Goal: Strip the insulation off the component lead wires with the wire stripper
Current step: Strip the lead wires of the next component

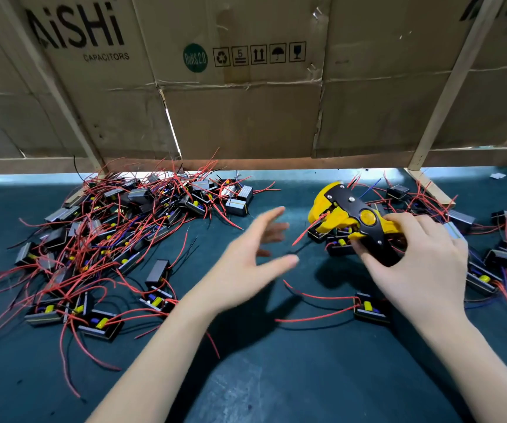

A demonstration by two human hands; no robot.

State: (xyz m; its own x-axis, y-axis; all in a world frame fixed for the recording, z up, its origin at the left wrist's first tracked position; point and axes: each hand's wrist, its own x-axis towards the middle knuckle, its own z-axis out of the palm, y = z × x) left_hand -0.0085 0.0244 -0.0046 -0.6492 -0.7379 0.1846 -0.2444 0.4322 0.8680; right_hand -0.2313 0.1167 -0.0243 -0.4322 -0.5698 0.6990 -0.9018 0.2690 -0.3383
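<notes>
My right hand (423,264) grips the handles of a yellow and black wire stripper (349,215), its jaws pointing up and left above the table. Small black boxed components (334,239) with red leads lie right under the jaws. My left hand (255,257) hovers in the middle with its fingers spread and holds nothing; it is motion-blurred. A single component (369,308) with long red lead wires lies below my right hand. A big tangled pile of components (118,227) with red wires covers the left of the dark green mat (276,377).
More components (505,254) with red wires are scattered at the right. A wall of cardboard boxes (240,87) on wooden slats stands close behind the work area, leaving a low gap above the table's back edge.
</notes>
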